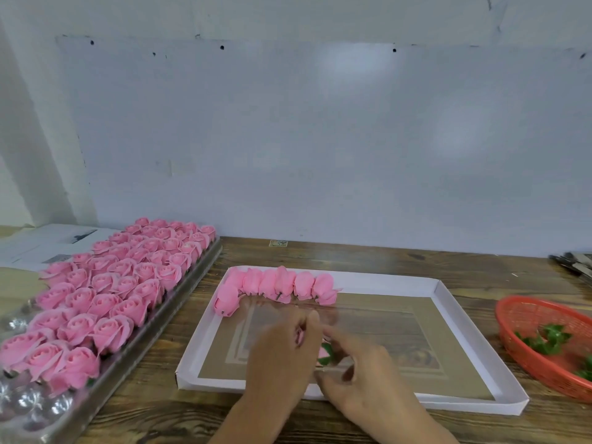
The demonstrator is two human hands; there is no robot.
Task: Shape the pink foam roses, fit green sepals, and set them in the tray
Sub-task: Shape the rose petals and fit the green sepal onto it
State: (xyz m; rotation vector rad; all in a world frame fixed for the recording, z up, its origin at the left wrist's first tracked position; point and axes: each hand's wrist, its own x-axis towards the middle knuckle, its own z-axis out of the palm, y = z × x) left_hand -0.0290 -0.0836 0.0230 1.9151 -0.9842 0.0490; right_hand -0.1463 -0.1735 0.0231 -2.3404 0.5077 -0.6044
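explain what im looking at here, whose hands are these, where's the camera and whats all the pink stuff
There is no machine here: a person works with bare hands, and the single picture comes from a camera worn on their head, looking forward and down at a wooden table.

On the left stands a clear plastic tray packed with opened pink foam roses. In the middle lies a shallow white box tray with a short row of finished roses lying on their sides along its far edge. On the right a red basket holds green sepals.

The left hand grips a pink rose, mostly hidden. The right hand pinches a green sepal beside it. The hands are blurred, so finer detail is unclear.
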